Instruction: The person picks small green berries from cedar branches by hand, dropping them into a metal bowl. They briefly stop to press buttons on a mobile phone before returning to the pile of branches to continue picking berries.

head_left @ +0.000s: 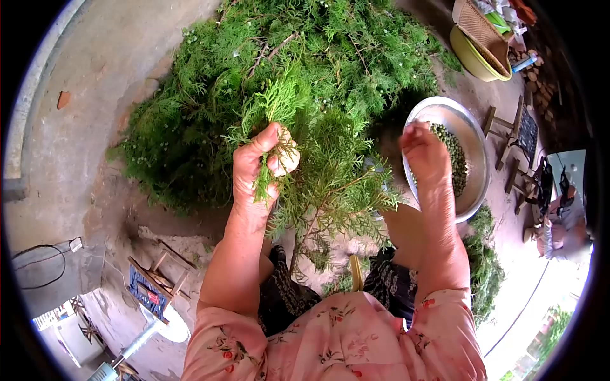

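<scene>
My left hand point(262, 162) is closed round a leafy evergreen branch point(327, 181), its flat green sprays poking out above and below the fist. In front of it lies a large heap of cut evergreen branches point(210, 101). Over the left rim of a round metal basin point(478, 136) is my right hand point(424, 152), with its fingers curled together and slightly blurred. Whatever those fingers may hold is hidden. Small round green cones point(456, 159) cover part of the basin's bottom, partly screened by my right wrist.
A yellow tub point(473, 54) with a woven basket point(480, 28) on it stands at the upper right. Low stools point(524, 133) are beyond the basin, with a seated person point(565, 228) nearby. More cut greenery point(483, 267) lies by my right elbow; another stool point(155, 286) stands at the left.
</scene>
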A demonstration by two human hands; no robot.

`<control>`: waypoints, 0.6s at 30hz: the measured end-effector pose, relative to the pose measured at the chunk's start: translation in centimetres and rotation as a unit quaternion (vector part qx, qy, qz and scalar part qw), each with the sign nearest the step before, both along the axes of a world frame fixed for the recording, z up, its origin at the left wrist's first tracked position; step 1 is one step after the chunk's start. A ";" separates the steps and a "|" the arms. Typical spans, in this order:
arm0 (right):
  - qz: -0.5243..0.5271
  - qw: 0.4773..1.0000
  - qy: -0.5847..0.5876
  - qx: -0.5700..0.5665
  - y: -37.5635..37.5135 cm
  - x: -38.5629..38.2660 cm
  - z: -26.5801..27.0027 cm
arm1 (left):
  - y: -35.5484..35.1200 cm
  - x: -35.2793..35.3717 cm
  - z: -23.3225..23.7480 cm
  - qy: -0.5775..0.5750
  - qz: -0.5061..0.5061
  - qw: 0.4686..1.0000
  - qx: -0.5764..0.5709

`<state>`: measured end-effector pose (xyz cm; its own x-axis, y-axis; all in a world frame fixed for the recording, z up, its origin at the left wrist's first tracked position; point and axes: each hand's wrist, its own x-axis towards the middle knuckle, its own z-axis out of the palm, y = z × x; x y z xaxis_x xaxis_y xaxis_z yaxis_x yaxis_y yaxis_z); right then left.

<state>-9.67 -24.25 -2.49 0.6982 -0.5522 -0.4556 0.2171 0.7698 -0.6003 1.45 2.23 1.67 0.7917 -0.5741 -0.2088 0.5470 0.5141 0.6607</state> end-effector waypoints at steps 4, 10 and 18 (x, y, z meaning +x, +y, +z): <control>0.257 0.915 0.201 -0.237 6.4 1.0 4.9 | -0.2 0.2 0.1 -0.015 -0.008 0.999 -0.032; 0.406 0.855 0.217 -0.237 8.4 0.4 3.4 | -0.4 0.3 0.3 0.015 0.044 0.999 0.002; 0.136 0.970 0.190 -0.069 9.8 -0.1 2.4 | 0.0 0.9 0.3 0.037 0.109 0.993 0.006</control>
